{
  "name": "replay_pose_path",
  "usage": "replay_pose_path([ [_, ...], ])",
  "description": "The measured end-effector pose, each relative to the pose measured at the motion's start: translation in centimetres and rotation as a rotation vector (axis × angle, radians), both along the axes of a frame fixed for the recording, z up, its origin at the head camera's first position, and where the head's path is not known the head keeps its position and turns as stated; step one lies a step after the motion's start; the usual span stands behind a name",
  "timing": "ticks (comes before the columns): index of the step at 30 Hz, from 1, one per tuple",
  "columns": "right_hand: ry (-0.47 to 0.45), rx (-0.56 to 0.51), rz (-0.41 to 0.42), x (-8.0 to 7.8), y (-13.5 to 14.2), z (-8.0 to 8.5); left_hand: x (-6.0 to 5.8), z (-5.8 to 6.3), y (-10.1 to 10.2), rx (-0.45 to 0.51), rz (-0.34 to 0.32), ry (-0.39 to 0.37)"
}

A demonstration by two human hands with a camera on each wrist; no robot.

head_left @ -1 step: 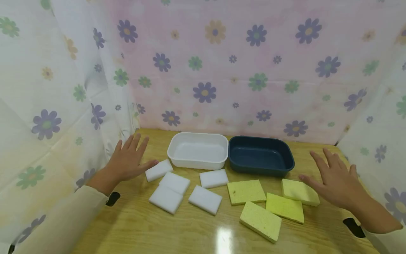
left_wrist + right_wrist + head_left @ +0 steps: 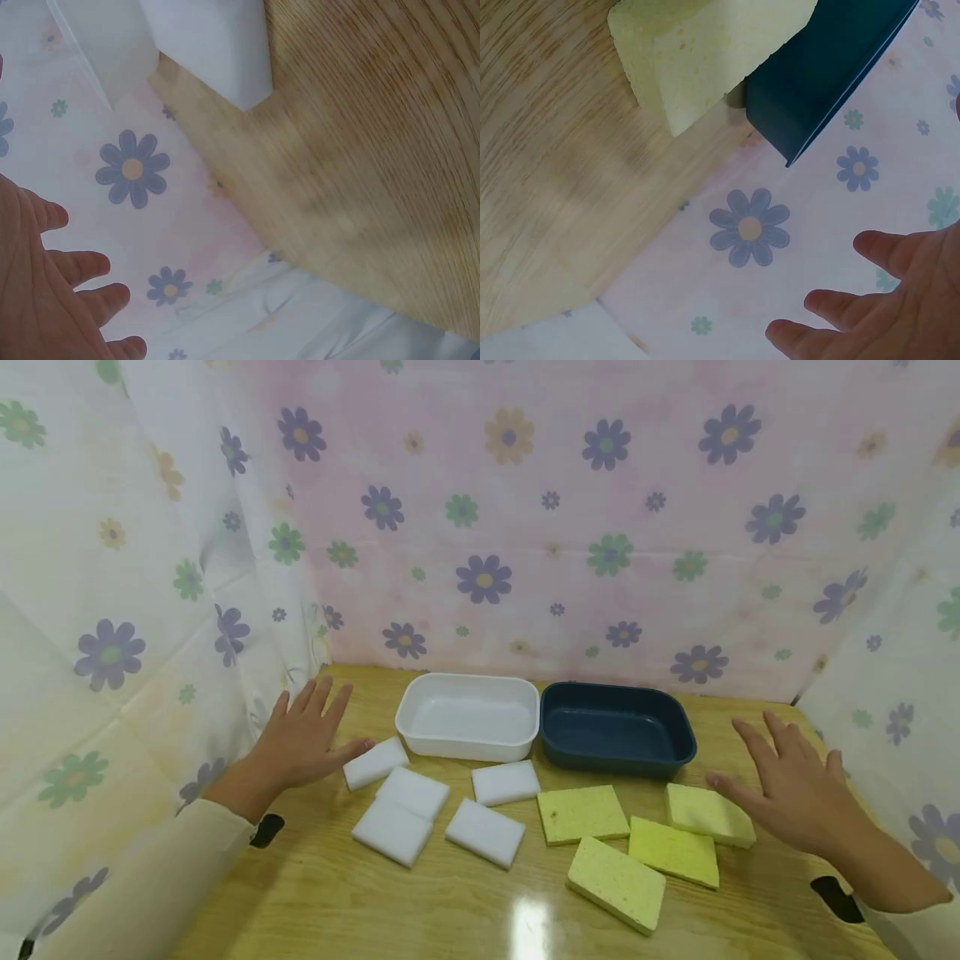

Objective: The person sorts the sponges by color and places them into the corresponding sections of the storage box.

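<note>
My left hand (image 2: 303, 739) is held with its fingers spread at the left, its thumb close to a white sponge (image 2: 377, 764) and nothing in its grasp. Several more white sponge blocks, one of them a slanted block (image 2: 485, 832), lie on the table nearby, two of them overlapping or touching. On the right, my right hand (image 2: 795, 789) also has its fingers spread and holds nothing. Nearest to it is a thick yellow sponge (image 2: 709, 814); several yellow sponges, including a front one (image 2: 617, 883), lie loosely grouped there. The right wrist view shows the thick yellow sponge (image 2: 697, 56) close up.
Behind the sponges stand a white basin (image 2: 468, 747) and a dark blue basin (image 2: 618, 760), side by side on the wooden table (image 2: 390, 910). Flower-patterned cloth (image 2: 540, 527) encloses the back and both sides.
</note>
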State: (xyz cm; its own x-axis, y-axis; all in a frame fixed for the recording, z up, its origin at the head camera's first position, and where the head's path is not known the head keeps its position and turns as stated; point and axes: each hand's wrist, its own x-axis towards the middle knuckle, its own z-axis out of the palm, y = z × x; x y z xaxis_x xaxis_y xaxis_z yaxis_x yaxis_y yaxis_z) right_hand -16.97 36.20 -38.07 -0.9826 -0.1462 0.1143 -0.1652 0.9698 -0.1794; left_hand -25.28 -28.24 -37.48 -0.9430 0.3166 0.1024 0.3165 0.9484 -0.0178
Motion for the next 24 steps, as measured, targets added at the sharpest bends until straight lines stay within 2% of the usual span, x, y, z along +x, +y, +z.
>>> replay_pose_path([
  [5,-0.001,-0.003,-0.002,-0.2,0.2,-0.3,-0.2,-0.3,0.0,0.001,-0.009,0.024],
  [9,-0.006,-0.010,-0.005,-0.3,0.3,-0.4,-0.8,-0.9,0.2,0.042,-0.012,0.026],
  [17,-0.014,-0.069,0.007,0.1,0.3,-0.8,-1.6,-2.3,1.2,0.094,-0.025,-0.018],
  [24,-0.058,-0.162,0.063,0.3,0.9,-1.6,-2.3,-2.5,2.8,0.150,-0.043,-0.052],
])
